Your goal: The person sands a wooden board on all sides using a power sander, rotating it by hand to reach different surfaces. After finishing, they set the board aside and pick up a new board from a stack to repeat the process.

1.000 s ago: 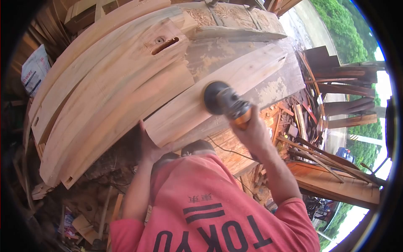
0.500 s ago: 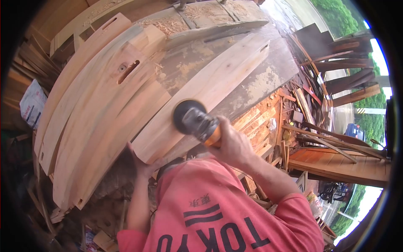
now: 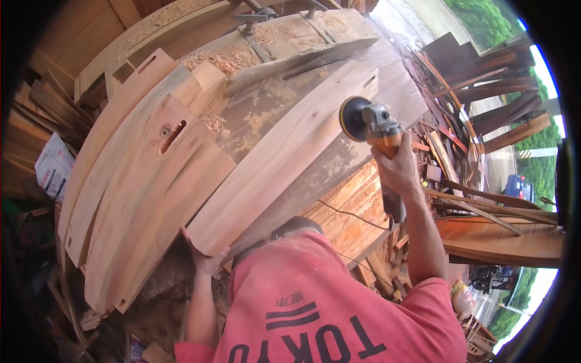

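A long pale wooden board (image 3: 284,145) with a slot near its far end lies slanted across a worn bench (image 3: 327,175). My left hand (image 3: 207,257) grips the board's near end, thumb and fingers at its edges. In my right hand (image 3: 396,163) is an orange and grey angle grinder (image 3: 382,130), its fingers wrapped round the body. The grinder's round disc (image 3: 354,119) is tilted up at the right edge of the board's far part; whether it touches the wood I cannot tell. A cable (image 3: 351,215) runs from the tool's rear end.
Several curved boards (image 3: 139,193) lie at the left, one with a dark slot. Behind are metal clamps (image 3: 253,27) and wood shavings (image 3: 212,57). Scrap timber (image 3: 484,121) is piled at the right. A white bag (image 3: 54,166) stands at the far left.
My right hand has moved the grinder up and to the right, from the near part of the board towards its far end. The disc has turned from flat to tilted. My left hand stays at the near end.
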`<state>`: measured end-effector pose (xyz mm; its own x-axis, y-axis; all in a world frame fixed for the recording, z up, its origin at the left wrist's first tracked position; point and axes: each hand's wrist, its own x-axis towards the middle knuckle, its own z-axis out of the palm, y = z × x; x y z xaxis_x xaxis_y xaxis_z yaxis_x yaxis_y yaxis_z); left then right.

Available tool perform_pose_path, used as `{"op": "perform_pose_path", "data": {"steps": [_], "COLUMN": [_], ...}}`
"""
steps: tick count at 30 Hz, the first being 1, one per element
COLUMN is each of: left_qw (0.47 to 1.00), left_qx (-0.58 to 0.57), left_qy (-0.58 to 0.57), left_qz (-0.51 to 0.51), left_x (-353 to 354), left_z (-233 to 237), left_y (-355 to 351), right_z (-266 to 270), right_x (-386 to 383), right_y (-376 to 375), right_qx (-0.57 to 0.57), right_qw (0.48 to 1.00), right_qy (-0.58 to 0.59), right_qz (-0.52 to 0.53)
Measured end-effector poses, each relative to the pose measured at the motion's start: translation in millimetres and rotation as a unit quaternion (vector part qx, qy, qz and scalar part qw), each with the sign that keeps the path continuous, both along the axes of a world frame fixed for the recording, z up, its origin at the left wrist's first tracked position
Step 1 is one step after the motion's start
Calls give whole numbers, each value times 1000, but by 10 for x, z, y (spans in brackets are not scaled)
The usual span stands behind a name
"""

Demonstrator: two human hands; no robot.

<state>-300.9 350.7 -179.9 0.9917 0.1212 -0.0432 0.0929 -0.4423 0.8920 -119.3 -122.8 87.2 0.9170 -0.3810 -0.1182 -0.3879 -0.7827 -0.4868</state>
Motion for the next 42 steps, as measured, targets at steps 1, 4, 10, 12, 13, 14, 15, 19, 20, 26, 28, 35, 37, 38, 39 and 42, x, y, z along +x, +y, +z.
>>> {"op": "perform_pose_path", "data": {"steps": [1, 4, 10, 12, 13, 14, 15, 19, 20, 26, 28, 35, 37, 38, 39, 42], "left_qw": [1000, 1000, 1000, 1000, 999, 999, 999, 996, 995, 999, 994, 987, 984, 980, 972, 933], "left_qx": [7, 1, -5, -3, -12, -21, -29, -71, -81, -11, -96, 70, 105, 160, 215, 336], "left_qy": [-3, -4, 12, 19, 30, 41, 38, 38, 42, 35, 45, -139, -141, -115, -91, -61], "left_qz": [-4, -9, -4, 0, 5, 10, 14, 24, 25, 17, 39, -45, -41, -39, -37, -108], "left_x": [-5, 1, 23, 38, 42, 53, 52, 22, 38, 24, 7, -65, -63, -84, -50, 301], "left_z": [-29, -27, 128, 146, 188, 225, 230, 139, 168, 270, 348, 277, 313, 457, 732, 1342], "left_y": [24, 35, 12, 7, -12, -29, -31, -16, -28, -50, -151, -247, -256, -274, -316, -612], "right_z": [11, -2, -78, -134, -107, -70, -109, -100, -88, 86, 3, -223, -336, -410, -453, -543], "right_x": [-90, -351, -757, -783, -764, -753, -764, -728, -707, -576, -624, -975, -1102, -1175, -1228, -1369], "right_y": [-15, 39, 471, 627, 742, 866, 951, 1096, 1086, 702, 427, -495, -617, -712, -773, -858], "right_qx": [-2, 78, 134, 115, 117, 97, 100, 100, 98, 97, 75, 78, 90, 107, 124, 150], "right_qw": [1000, 996, 981, 969, 958, 953, 948, 929, 928, 962, 983, 994, 990, 988, 985, 981], "right_qy": [3, 36, 118, 139, 164, 163, 149, 133, 134, 152, 103, -50, -72, -77, -84, -78], "right_qz": [-8, -5, 80, 167, 202, 238, 265, 330, 333, 203, 129, -58, -82, -84, -88, -100]}}
